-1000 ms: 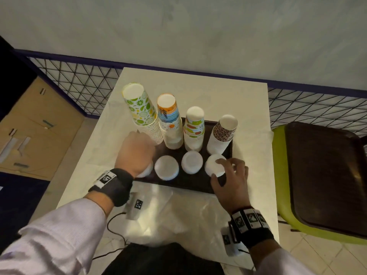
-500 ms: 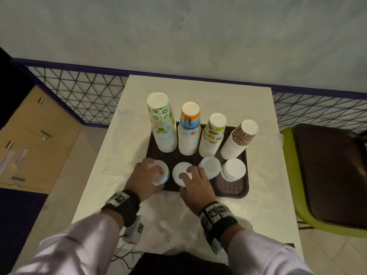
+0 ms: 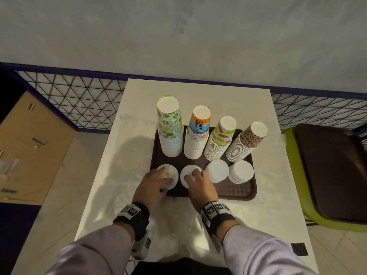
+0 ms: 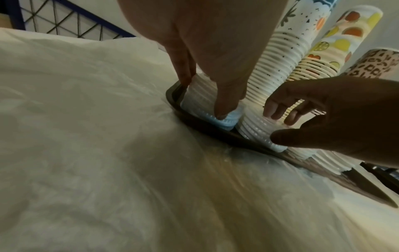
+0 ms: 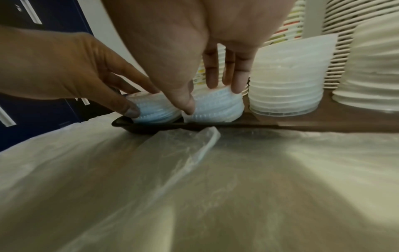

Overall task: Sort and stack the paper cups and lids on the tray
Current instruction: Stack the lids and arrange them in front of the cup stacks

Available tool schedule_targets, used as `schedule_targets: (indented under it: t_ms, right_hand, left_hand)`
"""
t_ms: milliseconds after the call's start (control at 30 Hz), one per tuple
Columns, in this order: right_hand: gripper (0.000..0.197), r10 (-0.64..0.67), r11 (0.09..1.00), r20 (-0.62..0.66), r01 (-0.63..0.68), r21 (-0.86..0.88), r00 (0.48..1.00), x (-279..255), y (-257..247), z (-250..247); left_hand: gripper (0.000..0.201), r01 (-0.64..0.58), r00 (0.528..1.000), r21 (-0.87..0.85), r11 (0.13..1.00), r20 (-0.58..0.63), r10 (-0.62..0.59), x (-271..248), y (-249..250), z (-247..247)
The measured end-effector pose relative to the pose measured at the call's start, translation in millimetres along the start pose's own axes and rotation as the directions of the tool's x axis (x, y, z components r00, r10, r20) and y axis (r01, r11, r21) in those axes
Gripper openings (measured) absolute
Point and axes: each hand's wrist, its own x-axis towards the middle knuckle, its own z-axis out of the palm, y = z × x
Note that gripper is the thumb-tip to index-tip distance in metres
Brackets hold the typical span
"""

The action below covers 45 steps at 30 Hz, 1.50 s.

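Note:
A brown tray [image 3: 234, 190] holds four upside-down cup stacks in its back row: lime [image 3: 170, 126], orange-blue [image 3: 198, 135], fruit [image 3: 221, 139] and leopard [image 3: 247, 142]. Four white lid stacks stand in front. My left hand [image 3: 161, 175] grips the leftmost lid stack [image 3: 172, 169], thumb and finger pinching its sides [image 4: 207, 102]. My right hand [image 3: 191, 175] grips the second lid stack [image 3: 188, 169], thumb on its near side [image 5: 215, 105]. The third lid stack [image 3: 217, 170] and fourth lid stack [image 3: 241, 171] stand free.
A crinkled clear plastic sheet [image 3: 178, 225] covers the white table in front of the tray. A green chair [image 3: 294, 195] with a second brown tray [image 3: 333, 175] on it stands at the right. A cardboard box [image 3: 29, 145] and a wire mesh fence [image 3: 79, 102] are at the left.
My right hand left the rightmost lid stack and moved left to the second one. My left hand stayed on the leftmost stack. The head view has pulled back.

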Motion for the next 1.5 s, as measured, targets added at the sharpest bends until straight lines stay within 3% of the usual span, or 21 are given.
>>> schedule_targets:
  t_ms: [433, 800, 1167, 1367, 1500]
  right_hand:
    - [0.043, 0.074, 0.997, 0.069, -0.074, -0.009, 0.995, 18, -11, -6]
    - [0.05, 0.047, 0.999, -0.025, -0.046, 0.013, 0.999, 10, -12, 5]
    - [0.052, 0.05, 0.997, 0.005, -0.05, 0.062, 0.999, 2, -12, 1]
    - [0.049, 0.058, 0.995, -0.014, -0.057, 0.084, 0.998, 1, -14, -3]
    - [0.051, 0.073, 0.993, -0.006, -0.072, 0.098, 0.997, -2, -13, -3]
  left_hand:
    - [0.046, 0.045, 0.999, -0.009, 0.999, -0.031, -0.045, 17, 4, 2]
    - [0.048, 0.08, 0.996, -0.013, 0.997, -0.046, -0.081, 26, 10, 2]
    - [0.047, 0.082, 0.996, -0.012, 0.997, -0.036, -0.083, 21, 17, -10]
    - [0.068, 0.097, 0.994, 0.042, 0.994, -0.054, -0.095, 19, 23, -18]
    - [0.068, 0.129, 0.99, 0.153, 0.98, -0.069, -0.119, 17, 21, -17]
